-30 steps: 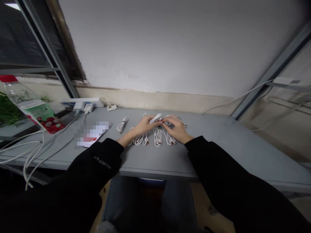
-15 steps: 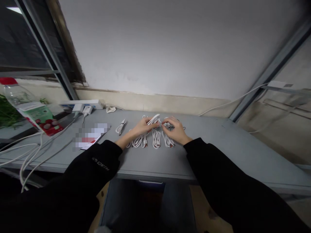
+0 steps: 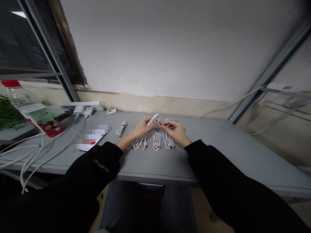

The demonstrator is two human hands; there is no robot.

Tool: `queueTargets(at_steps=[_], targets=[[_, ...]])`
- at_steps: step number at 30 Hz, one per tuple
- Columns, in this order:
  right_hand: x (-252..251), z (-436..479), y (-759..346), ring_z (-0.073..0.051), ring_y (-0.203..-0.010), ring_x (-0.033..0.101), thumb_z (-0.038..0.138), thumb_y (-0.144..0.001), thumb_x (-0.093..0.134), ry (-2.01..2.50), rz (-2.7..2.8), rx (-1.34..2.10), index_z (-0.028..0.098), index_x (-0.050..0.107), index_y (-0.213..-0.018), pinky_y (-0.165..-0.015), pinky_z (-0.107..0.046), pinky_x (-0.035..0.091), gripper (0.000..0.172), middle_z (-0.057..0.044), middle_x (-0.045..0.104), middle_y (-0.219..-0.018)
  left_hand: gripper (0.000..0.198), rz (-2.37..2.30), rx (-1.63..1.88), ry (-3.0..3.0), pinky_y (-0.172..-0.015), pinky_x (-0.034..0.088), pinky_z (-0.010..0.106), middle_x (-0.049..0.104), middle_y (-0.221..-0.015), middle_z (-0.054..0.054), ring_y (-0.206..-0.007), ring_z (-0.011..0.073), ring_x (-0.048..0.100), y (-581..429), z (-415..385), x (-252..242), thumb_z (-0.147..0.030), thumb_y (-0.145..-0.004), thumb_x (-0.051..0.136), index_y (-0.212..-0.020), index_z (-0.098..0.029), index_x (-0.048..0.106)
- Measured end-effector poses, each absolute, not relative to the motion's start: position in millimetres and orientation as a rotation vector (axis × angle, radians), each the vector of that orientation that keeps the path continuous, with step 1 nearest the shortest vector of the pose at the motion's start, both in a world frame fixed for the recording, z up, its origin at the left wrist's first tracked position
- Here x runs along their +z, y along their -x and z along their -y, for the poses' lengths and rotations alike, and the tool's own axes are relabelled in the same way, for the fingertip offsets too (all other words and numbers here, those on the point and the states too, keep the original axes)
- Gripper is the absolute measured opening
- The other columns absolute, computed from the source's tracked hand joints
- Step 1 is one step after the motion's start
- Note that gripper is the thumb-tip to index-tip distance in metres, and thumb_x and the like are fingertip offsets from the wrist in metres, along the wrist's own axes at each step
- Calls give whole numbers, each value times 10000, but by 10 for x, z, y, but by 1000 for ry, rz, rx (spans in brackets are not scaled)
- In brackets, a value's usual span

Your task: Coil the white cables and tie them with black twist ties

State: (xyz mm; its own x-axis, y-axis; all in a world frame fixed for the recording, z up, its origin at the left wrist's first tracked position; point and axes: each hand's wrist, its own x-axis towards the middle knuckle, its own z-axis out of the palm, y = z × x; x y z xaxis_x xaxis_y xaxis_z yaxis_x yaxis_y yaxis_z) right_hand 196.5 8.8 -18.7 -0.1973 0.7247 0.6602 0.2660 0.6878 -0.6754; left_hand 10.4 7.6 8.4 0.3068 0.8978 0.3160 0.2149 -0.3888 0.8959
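Observation:
My left hand (image 3: 141,128) is closed around a coiled white cable (image 3: 153,118), held above the grey table. A short black twist tie (image 3: 160,122) shows at the right end of that coil. My right hand (image 3: 176,131) pinches the tie between thumb and fingertips, close to the left fingertips. Below the hands lie several coiled white cables (image 3: 156,141), some with orange inside the plugs. More coils sit behind, partly hidden by my hands. To the left rests a bundled white cable (image 3: 121,128) with a dark band around its middle.
Left of the cables lies a phone (image 3: 96,138), its screen blurred out. Behind it a white power strip (image 3: 85,105) holds plugged chargers. A red-capped bottle (image 3: 23,97) stands at far left, near loose white cords (image 3: 31,155). A wall (image 3: 170,55) backs the grey table (image 3: 218,149).
The black tie now shows between my hands. My right fingers have lowered and drawn together on it, while my left hand keeps the coil in nearly the same place.

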Motion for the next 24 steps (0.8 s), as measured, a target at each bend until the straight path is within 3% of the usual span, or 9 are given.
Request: queueTargets(at_steps=[3,7,19,24], targets=[[-173,-52,-1942,-167,-685,624,353,-805,677,740,1758,447,212,701,-805,-590,-314,465,143,-42,726,-811,229,-1103,1210,-1842,-578,328,253,506,-563,-19,-571,121,443,-102,-125,61,-358,-838,601,-712,-168,606],[-151,9,-1905,-178,-770,645,314,-822,666,668,1794,403,225,705,-813,-598,-311,459,97,-43,728,-866,105,-1106,1195,-2015,-664,361,245,616,-722,9,-698,133,517,-106,-130,39,-246,-797,610,-753,-152,625],[-138,39,-1901,-185,-835,656,330,-834,672,619,1838,363,238,723,-837,-618,-315,486,105,-44,728,-918,180,-1169,981,-2300,-623,326,259,542,-682,-8,-639,123,453,-64,-155,-8,-303,-852,527,-757,-153,559],[-145,47,-1888,-165,-757,649,289,-822,681,634,1851,429,232,733,-839,-590,-303,462,80,-39,740,-904,171,-1070,946,-2378,-643,358,261,572,-743,9,-683,134,490,-64,-180,-44,-284,-877,474,-843,-151,575]])
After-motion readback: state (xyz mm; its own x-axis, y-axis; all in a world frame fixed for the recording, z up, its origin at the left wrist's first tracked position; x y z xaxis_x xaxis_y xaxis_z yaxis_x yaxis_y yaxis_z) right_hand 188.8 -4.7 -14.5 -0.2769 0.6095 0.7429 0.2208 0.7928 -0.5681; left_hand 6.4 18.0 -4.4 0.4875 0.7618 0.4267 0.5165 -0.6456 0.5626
